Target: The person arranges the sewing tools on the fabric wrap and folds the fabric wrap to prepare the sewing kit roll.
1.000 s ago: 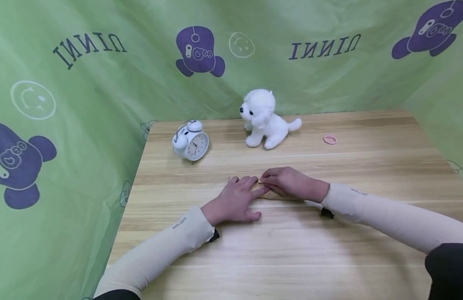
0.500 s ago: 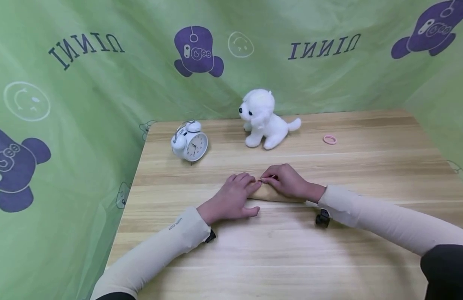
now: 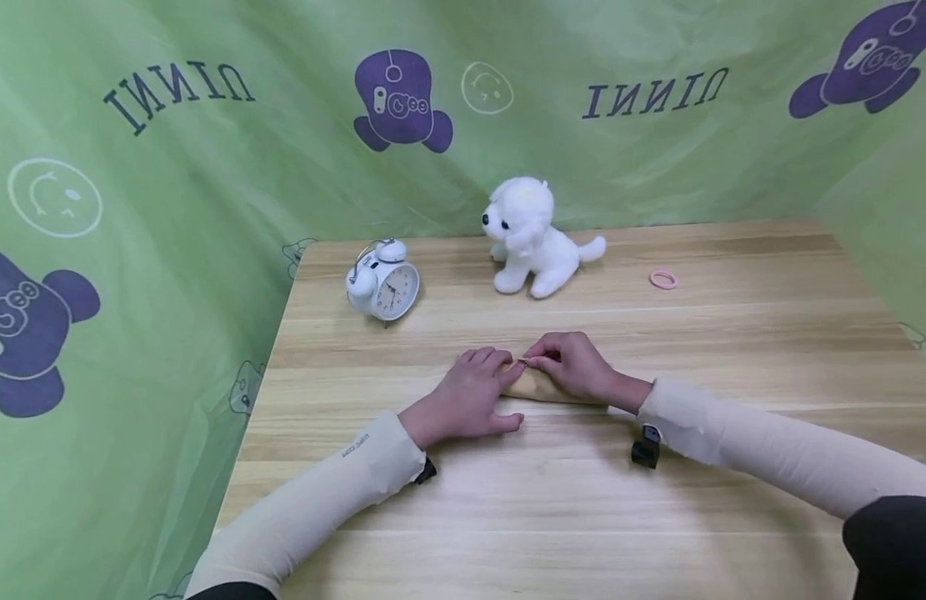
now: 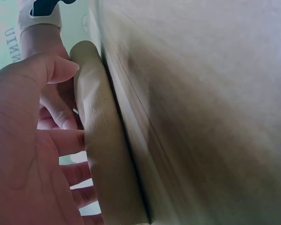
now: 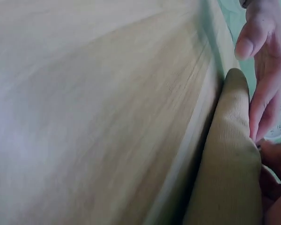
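A tan, ribbed cloth pouch [image 3: 541,387] lies on the wooden table between the two hands. Its long rolled side faces the left wrist camera. My left hand [image 3: 466,398] rests its fingers [image 4: 68,140] along the pouch's far upper edge at the left end, with the thumb [image 3: 508,422] held apart from it. My right hand [image 3: 578,367] pinches the pouch's top edge between thumb and forefinger, right beside the left forefinger's tip. A thin pale strip shows at that pinch, with a tiny dark bit too small to make out. The pouch's right end is partly hidden behind the right hand.
At the back left stands a white twin-bell alarm clock [image 3: 395,292]. A white plush dog [image 3: 533,242] sits at the back middle, and a pink ring [image 3: 663,280] lies to its right. Green printed cloth [image 3: 282,158] hangs behind the table [image 3: 508,517].
My left forefinger has drawn back from over the pouch to its top edge. My right hand has tilted up slightly, its fingertips now pinching there, and more of the pouch shows.
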